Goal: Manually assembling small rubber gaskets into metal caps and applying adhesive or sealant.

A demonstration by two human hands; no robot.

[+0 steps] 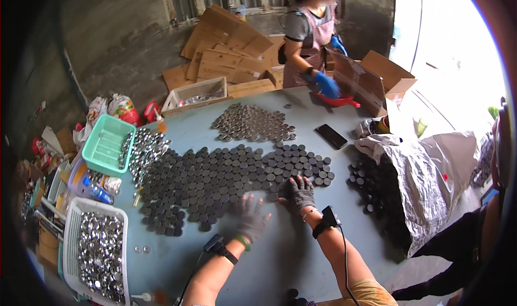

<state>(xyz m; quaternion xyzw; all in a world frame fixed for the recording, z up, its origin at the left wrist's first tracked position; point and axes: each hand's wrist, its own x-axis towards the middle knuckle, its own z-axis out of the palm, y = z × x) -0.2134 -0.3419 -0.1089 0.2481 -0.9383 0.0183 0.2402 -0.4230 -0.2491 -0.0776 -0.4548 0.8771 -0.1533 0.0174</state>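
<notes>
A broad single layer of round black caps (207, 174) covers the middle of the table. My left hand (252, 220), in a grey fingerless glove, hovers or rests at their near edge, fingers spread and a little blurred. Further right, my right hand (299, 195), gloved alike, lies with its fingers apart against the near edge of the caps; it grips nothing that I can see. Behind the black caps lies a patch of silvery metal caps (253, 123). Shiny silver pieces (146, 150) are heaped at the layer's left end.
At left stand a white basket (123, 252) of shiny pieces and a green basket (110, 168). A phone (331, 136) lies behind. At right, a silver sack (431, 171) spills black caps (374, 190). Across the table, a blue-gloved person (307, 42) handles a red scoop (344, 101) beside a carton (358, 85).
</notes>
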